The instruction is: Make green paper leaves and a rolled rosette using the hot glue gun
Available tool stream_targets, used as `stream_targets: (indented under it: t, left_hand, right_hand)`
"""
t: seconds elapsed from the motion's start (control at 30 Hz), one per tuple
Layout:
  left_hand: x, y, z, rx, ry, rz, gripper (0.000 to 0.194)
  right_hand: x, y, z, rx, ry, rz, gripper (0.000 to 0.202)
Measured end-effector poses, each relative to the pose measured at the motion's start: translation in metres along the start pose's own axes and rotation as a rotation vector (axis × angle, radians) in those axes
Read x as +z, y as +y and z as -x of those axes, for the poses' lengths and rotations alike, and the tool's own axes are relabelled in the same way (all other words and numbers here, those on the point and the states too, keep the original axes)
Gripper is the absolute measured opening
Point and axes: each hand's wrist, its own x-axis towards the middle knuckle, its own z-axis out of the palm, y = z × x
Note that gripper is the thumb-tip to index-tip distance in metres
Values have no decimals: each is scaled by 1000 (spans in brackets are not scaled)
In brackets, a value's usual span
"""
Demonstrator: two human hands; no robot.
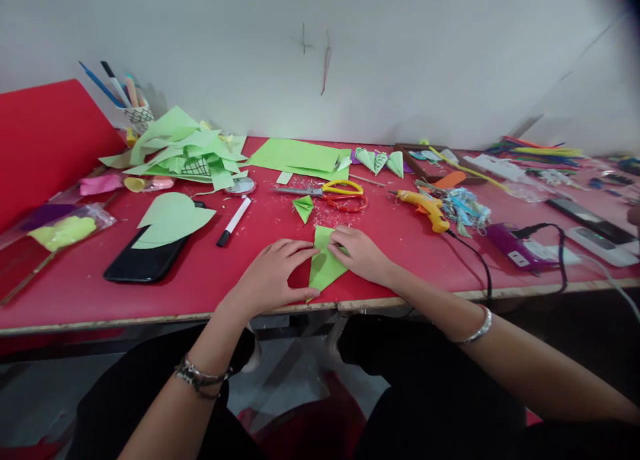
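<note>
A green piece of paper (pixel 323 272), roughly triangular, lies near the front edge of the red table. My left hand (pixel 275 273) rests at its left side, thumb and fingers apart, with the thumb tip at the paper's lower corner. From the right, my right hand (pixel 363 253) presses on the paper's upper part with curled fingers; part of the sheet is hidden under it. Just beyond the hands sits a small folded green paper piece (pixel 303 209). Behind it lie scissors (pixel 320 191) with yellow and red handles.
To the left are a black phone (pixel 145 263) under pale green cut paper, a marker (pixel 233 222) and a pile of green paper (pixel 185 147). A yellow glue gun (pixel 425 209), its cord, and a purple box (pixel 520 248) lie right. Green paper cones (pixel 380 161) lie at the back.
</note>
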Motion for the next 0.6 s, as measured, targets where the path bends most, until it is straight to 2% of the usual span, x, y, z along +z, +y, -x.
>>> stream_targets:
  t: [0.2,0.6]
  left_hand:
    - [-1,2,2,33,23,12,45]
    - [-7,-7,4,45,-163,10,57]
  right_hand:
    - [1,2,0,-2,20,-20,20]
    - [2,2,1,11,23,-41,18]
